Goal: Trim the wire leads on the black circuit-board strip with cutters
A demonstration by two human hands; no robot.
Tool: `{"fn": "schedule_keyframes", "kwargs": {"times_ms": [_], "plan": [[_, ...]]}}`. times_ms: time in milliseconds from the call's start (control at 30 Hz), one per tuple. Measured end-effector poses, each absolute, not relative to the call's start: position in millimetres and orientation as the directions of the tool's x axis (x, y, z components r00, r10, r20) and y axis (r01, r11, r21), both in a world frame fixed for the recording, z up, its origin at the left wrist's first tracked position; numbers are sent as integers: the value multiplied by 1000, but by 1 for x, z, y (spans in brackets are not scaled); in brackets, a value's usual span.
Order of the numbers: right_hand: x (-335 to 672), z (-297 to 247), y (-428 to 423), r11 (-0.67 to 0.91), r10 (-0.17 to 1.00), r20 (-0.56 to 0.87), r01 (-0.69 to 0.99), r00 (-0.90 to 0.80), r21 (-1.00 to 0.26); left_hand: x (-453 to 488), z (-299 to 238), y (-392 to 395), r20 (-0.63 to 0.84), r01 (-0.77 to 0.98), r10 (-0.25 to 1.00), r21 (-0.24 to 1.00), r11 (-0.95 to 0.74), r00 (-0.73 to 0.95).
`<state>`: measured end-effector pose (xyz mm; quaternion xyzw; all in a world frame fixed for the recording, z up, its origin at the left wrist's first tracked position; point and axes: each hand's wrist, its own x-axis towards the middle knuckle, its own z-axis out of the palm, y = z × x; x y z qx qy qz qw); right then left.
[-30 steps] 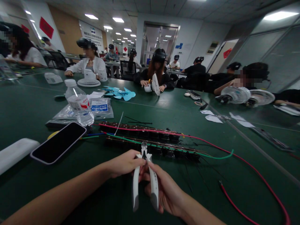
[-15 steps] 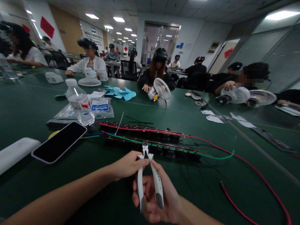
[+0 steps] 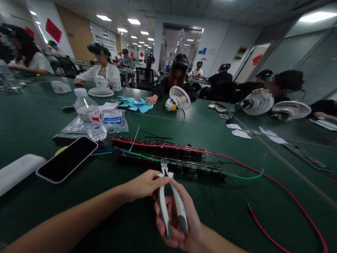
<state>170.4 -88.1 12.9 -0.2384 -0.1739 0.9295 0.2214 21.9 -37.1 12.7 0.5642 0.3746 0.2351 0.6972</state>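
Note:
A pair of diagonal cutters (image 3: 163, 207) with white and grey handles points away from me, its small jaws looking shut. My right hand (image 3: 191, 212) is wrapped round the handles from below and the right. My left hand (image 3: 144, 184) grips the cutters near the pivot, thumb on top; its other fingers are partly hidden. Just beyond the jaws lie two long black slotted strips (image 3: 192, 171) side by side. Along them run a green wire (image 3: 244, 178) and a red wire (image 3: 229, 156). One white cable tie (image 3: 135, 137) sticks up at their left part.
To the left are a phone (image 3: 67, 160), a white bar-shaped object (image 3: 21, 174) and a water bottle (image 3: 91, 116) by plastic bags (image 3: 118, 123). Blue fan blades (image 3: 142, 105) and a white fan (image 3: 180, 98) lie across the table (image 3: 147, 123), where several people sit.
The cutters have shifted slightly right and their handles have come closer together. Across the table, a person's hand has moved from the fan to the blue blades. At right, a fan has been tilted.

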Motion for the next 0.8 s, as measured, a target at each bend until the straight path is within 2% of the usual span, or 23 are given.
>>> {"fn": "schedule_keyframes", "kwargs": {"times_ms": [467,633,800], "plan": [[167,13,-91,-826,533,-428,-339,-729,-451,21,11,-36,-246,118,752,968,221,612],[168,12,-91,-850,487,-440,-293,-755,-439,21,14,-36,-267,124,749,962,242,606],[169,11,-92,-801,531,-336,-331,-778,-499,18,19,-36,-339,198,734,941,276,588]]}}
